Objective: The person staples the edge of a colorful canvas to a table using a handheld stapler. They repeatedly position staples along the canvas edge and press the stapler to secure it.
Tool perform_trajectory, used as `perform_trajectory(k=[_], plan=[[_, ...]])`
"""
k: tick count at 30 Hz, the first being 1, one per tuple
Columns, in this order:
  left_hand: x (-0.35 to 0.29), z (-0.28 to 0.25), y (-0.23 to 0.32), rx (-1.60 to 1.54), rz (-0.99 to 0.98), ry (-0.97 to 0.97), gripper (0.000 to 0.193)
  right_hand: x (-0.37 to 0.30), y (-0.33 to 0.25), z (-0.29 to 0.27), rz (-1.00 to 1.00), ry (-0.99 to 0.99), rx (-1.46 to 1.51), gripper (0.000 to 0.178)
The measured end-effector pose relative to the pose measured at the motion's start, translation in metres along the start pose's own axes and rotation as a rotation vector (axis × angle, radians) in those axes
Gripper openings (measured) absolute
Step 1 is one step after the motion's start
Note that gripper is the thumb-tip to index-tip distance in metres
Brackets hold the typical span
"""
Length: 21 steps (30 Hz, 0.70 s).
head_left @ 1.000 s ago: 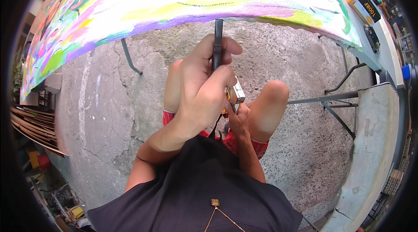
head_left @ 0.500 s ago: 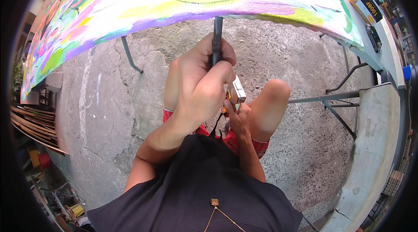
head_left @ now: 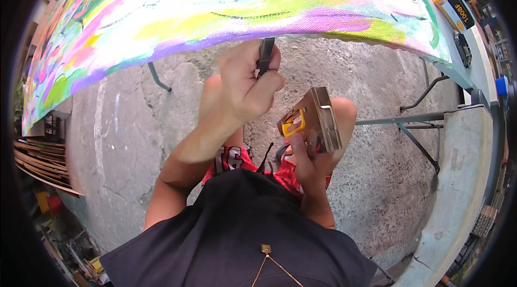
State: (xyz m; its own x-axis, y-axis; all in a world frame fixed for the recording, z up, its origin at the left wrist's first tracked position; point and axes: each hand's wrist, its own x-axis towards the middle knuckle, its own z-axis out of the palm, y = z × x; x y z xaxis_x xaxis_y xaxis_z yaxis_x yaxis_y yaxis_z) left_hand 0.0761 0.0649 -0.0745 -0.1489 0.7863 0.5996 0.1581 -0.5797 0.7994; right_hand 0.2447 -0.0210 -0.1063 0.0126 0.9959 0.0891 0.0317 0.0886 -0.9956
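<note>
A large canvas (head_left: 183, 28) painted in purple, yellow, green and pink spans the far side, its near edge hanging over the ground. My left hand (head_left: 245, 85) is closed around the handle of a black tool (head_left: 266, 55), right at that edge. The tool's far end is hidden, so its kind does not show. Lower and to the right, my right hand (head_left: 312, 160) grips a staple gun (head_left: 326, 122) with a boxy brown metal body and a yellow part on its side. The staple gun is tilted in front of my right knee, apart from the canvas.
At the right stand a grey table (head_left: 474, 50) with an orange and black box (head_left: 458, 11) and a small dark object (head_left: 462, 47), and a curved grey bench (head_left: 458, 179). Metal legs (head_left: 420, 147) jut across the concrete floor (head_left: 134, 125). Stacked wooden strips (head_left: 40, 163) lie left.
My left hand with the black tool has lowered slightly toward me. My right hand has brought the staple gun out to the right and turned it, so more of its body shows.
</note>
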Motion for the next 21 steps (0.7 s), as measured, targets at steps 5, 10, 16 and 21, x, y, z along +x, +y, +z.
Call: perform_trajectory(k=[5,10,16,21], plan=[[0.011,-0.004,-0.016,0.07,0.235,-0.019,0.011,0.014,-0.041,0.009,-0.388,-0.099,-0.139,0.03],[0.019,-0.009,-0.028,0.074,0.321,-0.077,0.018,0.019,-0.059,0.02,-0.573,-0.261,-0.441,0.041],[0.032,-0.016,-0.049,0.171,0.501,-0.239,0.02,0.024,-0.069,0.033,-0.54,-0.297,-0.41,0.041],[0.034,-0.022,-0.065,0.352,0.688,-0.349,0.023,0.024,-0.051,0.039,-0.643,-0.274,-0.359,0.039]])
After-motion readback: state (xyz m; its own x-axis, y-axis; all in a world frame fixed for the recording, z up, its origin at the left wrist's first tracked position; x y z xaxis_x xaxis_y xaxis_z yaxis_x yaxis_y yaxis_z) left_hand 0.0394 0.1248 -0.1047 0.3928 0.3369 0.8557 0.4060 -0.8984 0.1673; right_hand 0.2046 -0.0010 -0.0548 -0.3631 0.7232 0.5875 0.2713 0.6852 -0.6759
